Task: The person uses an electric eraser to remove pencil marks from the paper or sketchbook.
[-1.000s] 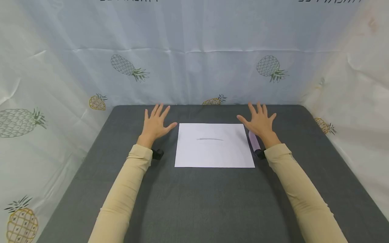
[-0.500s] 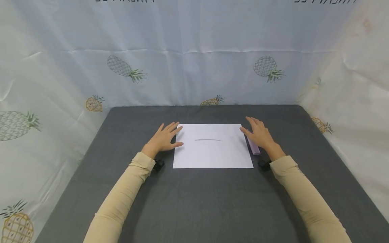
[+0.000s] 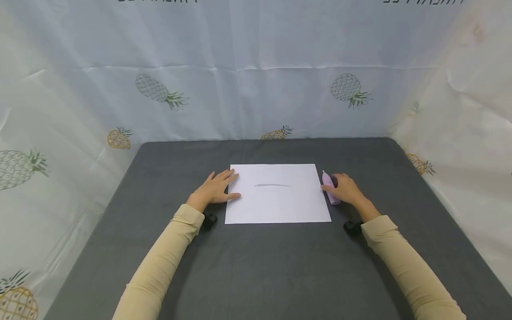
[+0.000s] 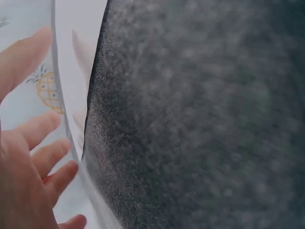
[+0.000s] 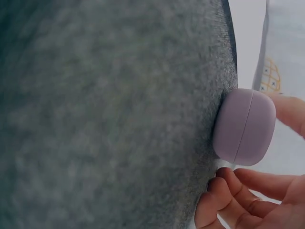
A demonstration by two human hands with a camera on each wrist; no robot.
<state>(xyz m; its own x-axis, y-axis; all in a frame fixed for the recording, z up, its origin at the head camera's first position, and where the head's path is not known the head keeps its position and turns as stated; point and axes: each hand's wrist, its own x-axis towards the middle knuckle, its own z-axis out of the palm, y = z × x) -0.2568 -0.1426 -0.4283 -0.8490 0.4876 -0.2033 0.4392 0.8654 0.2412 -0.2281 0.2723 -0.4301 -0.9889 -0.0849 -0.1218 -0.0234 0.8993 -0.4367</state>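
Observation:
A white sheet of paper (image 3: 280,206) lies flat on the dark grey table, with a thin grey curved line (image 3: 272,185) across its middle. My left hand (image 3: 214,189) rests at the sheet's left edge, fingers spread, with thumb and fingertips over the paper. Just right of the sheet lies a thick lilac pen-shaped device (image 3: 330,195), its narrow tip pointing away from me. My right hand (image 3: 347,190) grips it, thumb on the left side and curled fingers on the right. In the right wrist view, the device's rounded, seamed end (image 5: 245,126) sits between thumb and fingers.
The dark grey tabletop (image 3: 272,271) extends around the sheet on all sides. A pale curtain (image 3: 248,98) with printed pineapples hangs behind the table and along both sides. Black wrist cameras (image 3: 209,221) sit under each wrist.
Both hands have come down and nearer from a raised, spread pose. The left has settled on the paper's left edge. The right has closed round the lilac device, which lies where it was.

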